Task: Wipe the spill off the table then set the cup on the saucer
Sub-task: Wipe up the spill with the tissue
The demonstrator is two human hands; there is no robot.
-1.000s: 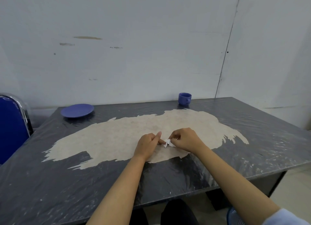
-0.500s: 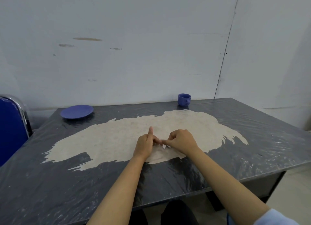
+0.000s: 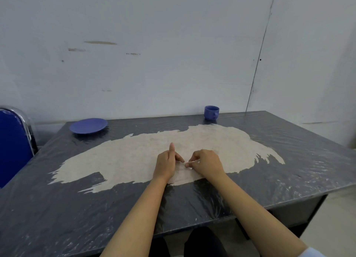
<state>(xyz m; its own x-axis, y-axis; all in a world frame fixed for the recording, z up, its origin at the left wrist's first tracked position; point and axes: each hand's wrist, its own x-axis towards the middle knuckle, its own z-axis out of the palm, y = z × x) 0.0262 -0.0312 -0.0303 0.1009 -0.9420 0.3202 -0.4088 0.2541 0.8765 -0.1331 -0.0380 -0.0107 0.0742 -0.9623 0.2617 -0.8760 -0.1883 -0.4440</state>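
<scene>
Head view: both hands, left hand [image 3: 166,164] and right hand [image 3: 207,163], pinch a small tissue [image 3: 189,165] mid-table (wiping stage, I'd guess); next comes scrubbing. Cup [image 3: 211,112] at 1 o'clock, saucer [image 3: 88,125] at 10.

We read this as a plain office or back room: a bare white panel wall [image 3: 173,45] with scuffs and a seam, a dark desk [image 3: 57,218] under wrinkled plastic film with a worn pale patch, a blue chrome-framed chair [image 3: 13,147] at left, light floor [image 3: 339,218] at right.
</scene>
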